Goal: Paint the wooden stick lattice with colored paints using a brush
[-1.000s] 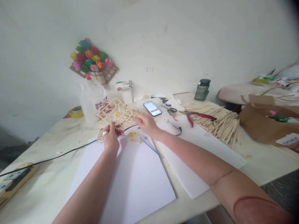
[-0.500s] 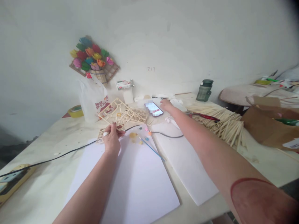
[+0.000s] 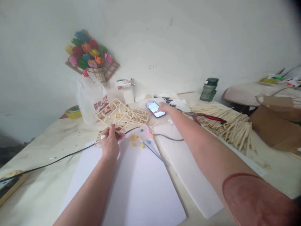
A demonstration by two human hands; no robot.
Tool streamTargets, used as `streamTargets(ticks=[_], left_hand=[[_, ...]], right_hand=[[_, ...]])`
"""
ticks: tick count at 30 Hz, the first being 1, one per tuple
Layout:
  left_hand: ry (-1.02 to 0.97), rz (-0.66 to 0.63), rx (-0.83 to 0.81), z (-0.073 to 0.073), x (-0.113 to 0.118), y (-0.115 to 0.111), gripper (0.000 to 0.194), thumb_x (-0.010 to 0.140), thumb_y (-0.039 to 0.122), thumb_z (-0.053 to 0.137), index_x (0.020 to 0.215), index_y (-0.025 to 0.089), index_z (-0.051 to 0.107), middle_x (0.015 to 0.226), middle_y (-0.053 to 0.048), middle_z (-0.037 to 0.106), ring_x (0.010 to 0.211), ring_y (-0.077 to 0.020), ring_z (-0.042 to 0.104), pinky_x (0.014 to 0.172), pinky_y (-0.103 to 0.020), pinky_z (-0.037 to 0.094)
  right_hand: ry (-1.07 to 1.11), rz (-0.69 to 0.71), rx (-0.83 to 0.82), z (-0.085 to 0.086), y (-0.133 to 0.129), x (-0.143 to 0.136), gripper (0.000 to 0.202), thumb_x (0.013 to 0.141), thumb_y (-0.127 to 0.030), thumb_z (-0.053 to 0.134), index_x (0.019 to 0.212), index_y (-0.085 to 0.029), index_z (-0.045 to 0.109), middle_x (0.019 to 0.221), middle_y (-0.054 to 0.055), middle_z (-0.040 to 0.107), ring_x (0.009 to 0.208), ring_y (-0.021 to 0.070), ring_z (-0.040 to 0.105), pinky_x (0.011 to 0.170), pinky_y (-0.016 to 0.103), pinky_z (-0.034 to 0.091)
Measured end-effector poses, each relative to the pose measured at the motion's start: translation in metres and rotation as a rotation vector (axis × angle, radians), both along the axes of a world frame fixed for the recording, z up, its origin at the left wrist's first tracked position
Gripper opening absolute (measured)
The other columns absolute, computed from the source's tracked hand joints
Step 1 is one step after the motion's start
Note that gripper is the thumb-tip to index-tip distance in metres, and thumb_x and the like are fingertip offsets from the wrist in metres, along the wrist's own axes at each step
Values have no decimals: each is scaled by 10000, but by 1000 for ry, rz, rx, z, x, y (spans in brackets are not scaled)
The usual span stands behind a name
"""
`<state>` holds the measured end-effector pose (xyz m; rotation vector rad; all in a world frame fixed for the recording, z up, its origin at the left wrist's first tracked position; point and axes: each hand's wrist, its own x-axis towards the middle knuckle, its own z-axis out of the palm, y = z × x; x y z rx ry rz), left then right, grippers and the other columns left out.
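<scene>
Pinched in my left hand (image 3: 110, 139) is the lower corner of a pale wooden lattice frame (image 3: 113, 113), which has a small yellow piece inside it. My right hand (image 3: 164, 108) reaches across to a phone (image 3: 156, 109) with a lit screen, a fingertip at its right edge; the other fingers look curled, and I make out nothing in them. Paint blobs in yellow, blue, orange and pink lie near the top of a white sheet (image 3: 141, 182). Across the sheet's right edge rests a thin blue brush (image 3: 155, 152). More lattice pieces (image 3: 138, 116) lie behind.
Red-handled pliers (image 3: 209, 117) lie on a pile of wooden sticks (image 3: 240, 131) at the right. Behind stand a green bottle (image 3: 209, 89) and a white plastic bag (image 3: 87, 100). A black cable (image 3: 70, 154) crosses the table. A power strip (image 3: 14, 185) sits at the lower left.
My right hand has moved from behind the phone's upper right onto its right edge, nearer to me. My left hand still holds the frame. The view has shifted slightly.
</scene>
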<state>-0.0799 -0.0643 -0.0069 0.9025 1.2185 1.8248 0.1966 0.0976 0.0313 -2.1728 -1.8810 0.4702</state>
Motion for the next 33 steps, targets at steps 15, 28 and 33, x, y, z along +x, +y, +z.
streamTargets(ticks=[15, 28, 33], left_hand=[[9, 19, -10, -1, -1, 1, 357, 702, 508, 683, 779, 180, 564, 697, 4, 661, 443, -98, 564, 410, -208, 419], [3, 6, 10, 0, -1, 0, 402, 699, 542, 685, 816, 176, 567, 704, 6, 663, 434, -90, 557, 411, -205, 405], [-14, 1, 6, 1, 0, -1, 386, 687, 514, 703, 809, 172, 572, 654, 6, 650, 439, -99, 562, 410, -199, 403]], right_hand=[[-129, -67, 41, 2, 2, -36, 759, 688, -444, 721, 1334, -145, 458, 1283, 203, 592, 1221, 311, 545, 925, 387, 457], [-210, -36, 136, 0, 5, -40, 744, 698, -420, 716, 1307, -84, 452, 1206, 217, 641, 1180, 326, 591, 942, 391, 447], [-170, -32, 136, 7, 1, -37, 649, 727, -415, 680, 1279, -115, 516, 1237, 197, 635, 1159, 307, 605, 910, 374, 465]])
